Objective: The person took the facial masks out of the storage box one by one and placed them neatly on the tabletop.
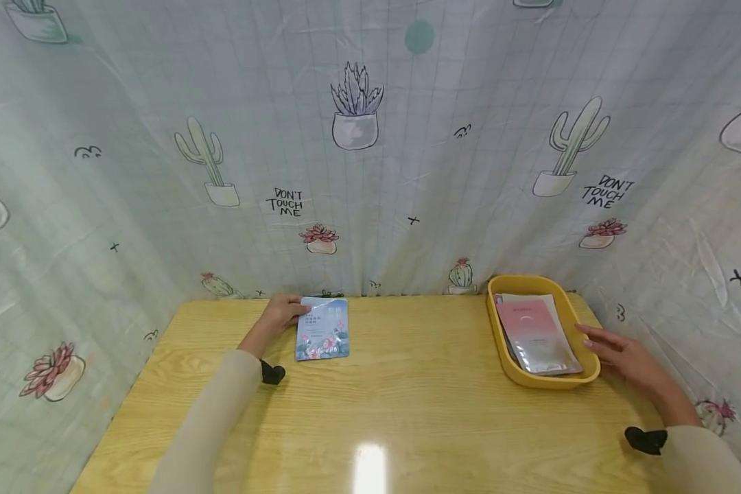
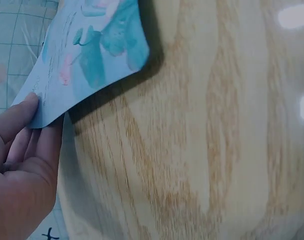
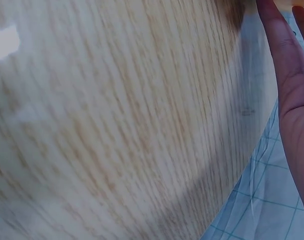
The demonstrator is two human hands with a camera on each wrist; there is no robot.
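Note:
A blue sheet mask packet [image 1: 323, 331] with pink flowers printed on it is at the left back of the table. My left hand [image 1: 282, 313] pinches its upper left edge, thumb on top and fingers beneath, as the left wrist view shows with the packet [image 2: 107, 45] tilted. At the right, my right hand [image 1: 624, 357] is at the right rim of a yellow basket [image 1: 511, 367], fingers extended beside it. Inside the basket lies a pink and silver packet [image 1: 538, 334] on top of a whitish one [image 1: 552, 302]. In the right wrist view the hand [image 3: 291, 70] shows straight fingers.
The wooden table [image 1: 401, 384] has a bright light reflection near its front. A curtain [image 1: 401, 171] printed with cacti hangs along the back and both sides, right at the table's edges.

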